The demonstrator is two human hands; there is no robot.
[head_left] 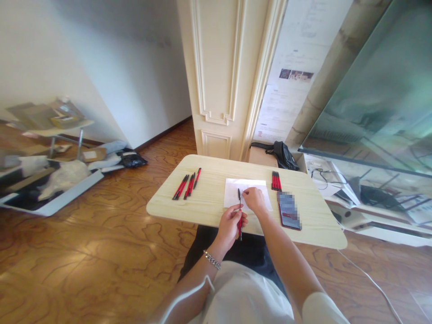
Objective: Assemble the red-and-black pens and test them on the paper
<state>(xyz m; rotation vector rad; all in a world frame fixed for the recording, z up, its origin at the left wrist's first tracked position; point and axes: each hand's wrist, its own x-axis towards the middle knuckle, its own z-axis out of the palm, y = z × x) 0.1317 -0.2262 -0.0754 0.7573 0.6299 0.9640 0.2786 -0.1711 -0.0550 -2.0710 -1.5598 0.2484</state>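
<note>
My left hand (230,223) is closed around the lower, red part of a pen (240,211) held upright over the near edge of a small wooden table (202,204). My right hand (254,199) pinches the pen's upper black part, above a white sheet of paper (232,186). Several red and black pens (187,184) lie loose on the table's left side. A tidy bundle of the same pens (276,180) lies to the right of the paper.
A phone (289,209) lies on the table's right part. A black bag (281,154) sits behind the table by a cream pillar. Clutter and a tray lie on the wooden floor at left. A low white shelf with cables stands at right.
</note>
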